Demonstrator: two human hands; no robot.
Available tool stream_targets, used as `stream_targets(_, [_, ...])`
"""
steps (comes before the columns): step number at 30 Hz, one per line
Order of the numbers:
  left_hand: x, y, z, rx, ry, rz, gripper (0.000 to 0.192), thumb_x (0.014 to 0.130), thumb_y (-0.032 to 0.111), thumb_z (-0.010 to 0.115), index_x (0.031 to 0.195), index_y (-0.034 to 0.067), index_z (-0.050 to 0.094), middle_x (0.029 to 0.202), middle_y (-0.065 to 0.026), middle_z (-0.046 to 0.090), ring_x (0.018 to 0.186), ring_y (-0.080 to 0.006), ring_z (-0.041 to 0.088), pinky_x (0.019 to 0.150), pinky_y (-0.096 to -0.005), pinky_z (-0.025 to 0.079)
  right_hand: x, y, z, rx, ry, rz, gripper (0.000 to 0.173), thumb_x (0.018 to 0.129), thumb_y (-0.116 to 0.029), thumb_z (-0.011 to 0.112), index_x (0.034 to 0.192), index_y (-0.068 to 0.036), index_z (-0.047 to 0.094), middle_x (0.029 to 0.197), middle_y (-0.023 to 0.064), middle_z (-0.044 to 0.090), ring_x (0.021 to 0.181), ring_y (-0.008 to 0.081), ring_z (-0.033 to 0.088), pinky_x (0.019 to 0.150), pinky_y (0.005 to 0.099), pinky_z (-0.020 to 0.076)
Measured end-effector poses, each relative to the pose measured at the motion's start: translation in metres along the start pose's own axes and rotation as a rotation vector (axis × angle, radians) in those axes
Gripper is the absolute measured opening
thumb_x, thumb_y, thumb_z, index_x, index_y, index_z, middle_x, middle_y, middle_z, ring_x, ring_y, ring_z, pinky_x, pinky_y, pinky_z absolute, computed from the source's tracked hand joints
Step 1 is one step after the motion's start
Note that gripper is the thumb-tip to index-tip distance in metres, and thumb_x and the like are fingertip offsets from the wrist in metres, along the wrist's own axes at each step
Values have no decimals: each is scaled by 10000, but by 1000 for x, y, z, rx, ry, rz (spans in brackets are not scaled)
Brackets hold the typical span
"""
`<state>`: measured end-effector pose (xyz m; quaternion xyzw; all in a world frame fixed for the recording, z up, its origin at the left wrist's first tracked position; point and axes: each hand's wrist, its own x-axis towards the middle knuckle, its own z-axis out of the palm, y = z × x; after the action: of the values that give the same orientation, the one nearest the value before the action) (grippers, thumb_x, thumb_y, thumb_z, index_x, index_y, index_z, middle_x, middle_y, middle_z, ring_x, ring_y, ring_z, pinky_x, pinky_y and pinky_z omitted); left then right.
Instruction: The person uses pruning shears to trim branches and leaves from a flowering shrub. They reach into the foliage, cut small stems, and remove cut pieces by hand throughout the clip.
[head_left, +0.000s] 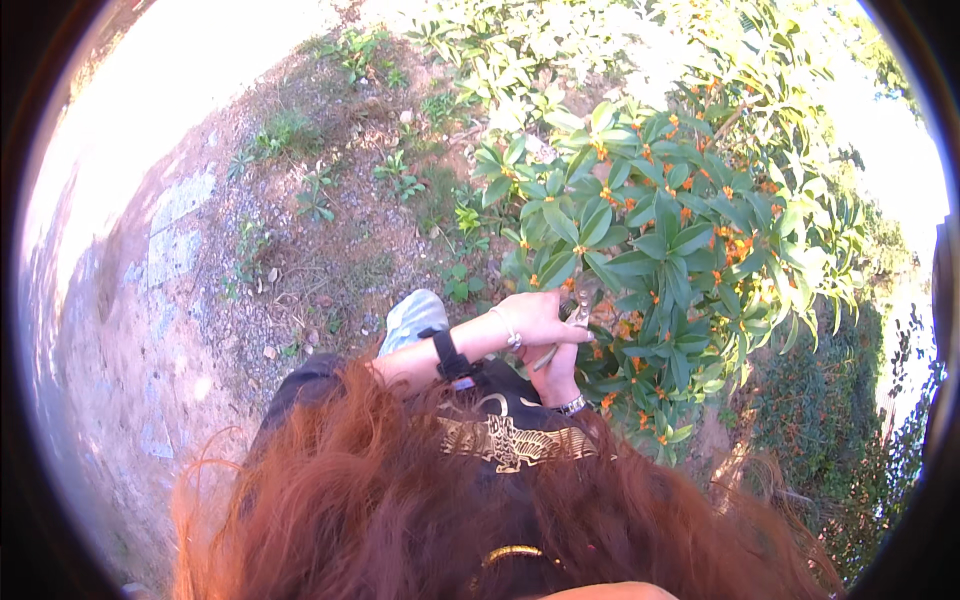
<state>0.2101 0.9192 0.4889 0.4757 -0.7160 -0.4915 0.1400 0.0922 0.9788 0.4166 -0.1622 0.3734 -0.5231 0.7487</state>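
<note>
My left hand (529, 319), with a thin bracelet at its wrist, reaches across in front of my body and lies against my right hand (559, 367). Between them is a small pair of what look like pruning shears (582, 307). Their metal head and a dark spring stick out past my left fingers, and a pale handle shows over my right palm. Both hands appear closed around the tool; the fingers partly hide it. Right beside the head of the tool hangs a leafy shrub (667, 247) with clusters of small orange flowers.
Gravelly soil with weeds (315, 187) lies to the left, with flat paving slabs (176, 225) farther out. Brighter foliage (495, 45) stands beyond. A shaded hedge (817, 382) is at the lower right. My long reddish hair (360, 480) covers the near area.
</note>
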Motion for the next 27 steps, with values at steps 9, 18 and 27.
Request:
stream_targets(9, [-26,4,-48,29,294,-161,822,713,536,675,1191,-100,465,1066,-281,628,993,-381,643,885,-414,510,43,-1,41,-133,-153,46,509,948,-300,549,1366,-45,408,1284,64,523,1167,174,533,962,337,462])
stream_targets(18, [-41,-33,-68,-33,440,-205,813,675,464,759,1130,-116,417,919,-305,640,855,-403,672,759,-421,540,66,-7,67,-659,-549,166,510,842,-82,608,1325,-45,451,1180,41,556,1044,136,563,821,283,498])
stream_targets(27, [32,-100,-141,-79,261,-280,776,717,486,674,1124,-122,417,911,-291,652,834,-400,676,754,-428,552,162,3,102,-416,-282,420,335,823,-56,585,1148,-86,508,981,-2,589,814,98,583,694,273,495])
